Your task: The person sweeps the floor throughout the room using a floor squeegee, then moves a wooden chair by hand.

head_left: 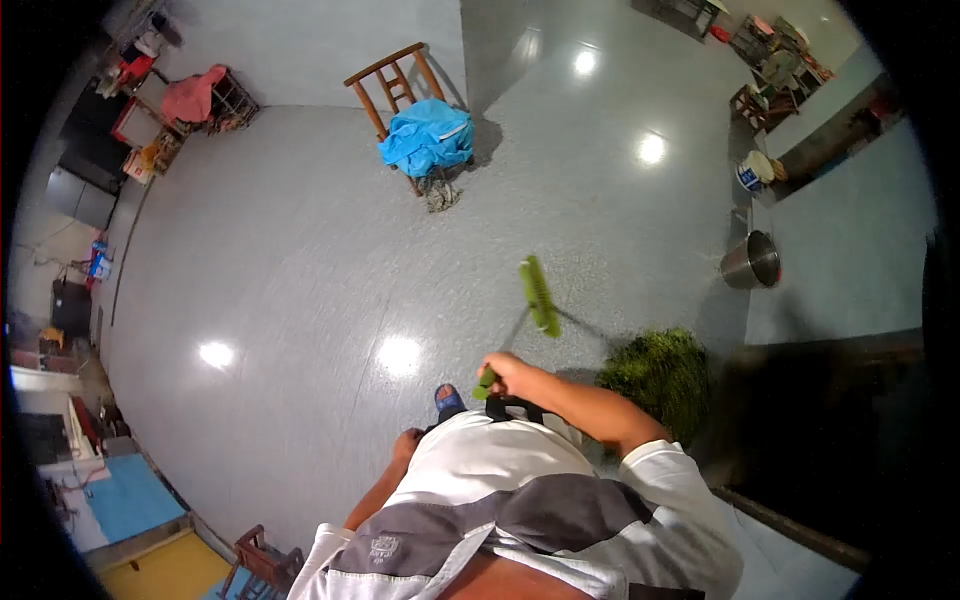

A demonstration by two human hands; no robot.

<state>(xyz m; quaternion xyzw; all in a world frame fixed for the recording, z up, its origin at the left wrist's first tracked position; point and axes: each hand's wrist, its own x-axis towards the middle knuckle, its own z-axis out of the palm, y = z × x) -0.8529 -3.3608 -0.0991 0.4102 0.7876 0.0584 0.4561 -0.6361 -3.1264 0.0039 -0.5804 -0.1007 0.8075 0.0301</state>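
My right hand (505,374) is wrapped around the green-ended handle of a broom, in front of my waist. The broom's green head (538,297) is close to the grey floor, ahead of me and slightly right. Hanging low beside my left hip, my left hand (408,440) shows only in part, with its fingers hard to make out. A heap of green plant matter (655,385) lies on the floor to my right, past my right forearm. One foot in a blue slipper (448,398) shows below my waist.
A wooden chair (385,85) with blue plastic (428,138) on its seat stands ahead. Along the right wall are a metal bucket (750,262) and a white tub (752,170). A small wooden chair (262,560) stands behind on the left. Cluttered furniture lines the left side.
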